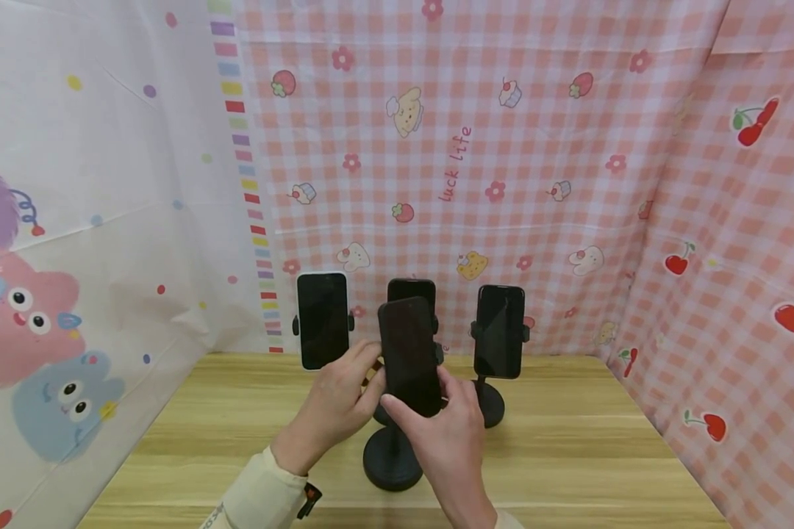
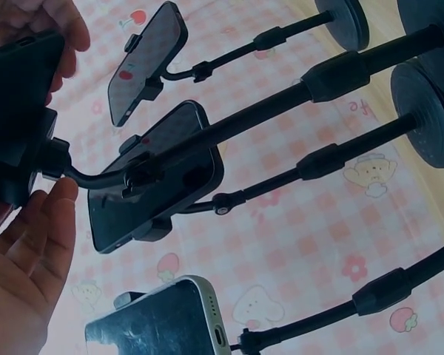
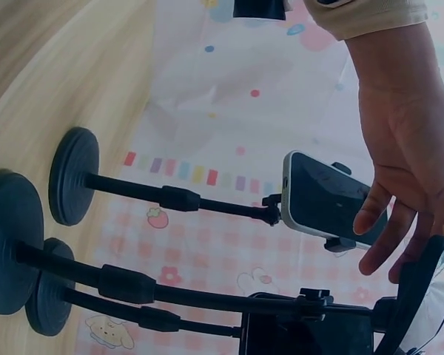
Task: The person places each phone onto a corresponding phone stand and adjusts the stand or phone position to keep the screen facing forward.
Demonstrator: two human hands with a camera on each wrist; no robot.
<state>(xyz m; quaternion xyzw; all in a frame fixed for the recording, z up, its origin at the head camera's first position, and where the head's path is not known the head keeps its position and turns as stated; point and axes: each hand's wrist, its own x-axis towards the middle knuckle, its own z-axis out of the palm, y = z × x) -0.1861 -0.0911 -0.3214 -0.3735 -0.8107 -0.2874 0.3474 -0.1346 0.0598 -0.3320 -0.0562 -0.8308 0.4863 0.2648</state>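
A black smartphone [image 1: 410, 356] stands upright in the clamp [image 2: 55, 155] of the frontmost black phone stand [image 1: 393, 459]. My right hand [image 1: 453, 433] grips the phone's lower end, its thumb across the bottom left of the screen and its fingers at the right edge. At the phone's left edge, my left hand [image 1: 344, 400] pinches it with bent thumb and forefinger; exactly where the fingertips meet the phone or clamp is partly hidden. The left hand's other fingers [image 3: 388, 237] hang loosely curved behind the phone in the right wrist view.
Behind stand more phone stands: a white-edged phone [image 1: 323, 321] at left, a black phone [image 1: 412, 289] partly hidden in the middle, and another black phone [image 1: 500, 330] at right. All rest on the wooden table [image 1: 582, 441]. Patterned cloth [image 1: 503, 147] encloses the back and sides.
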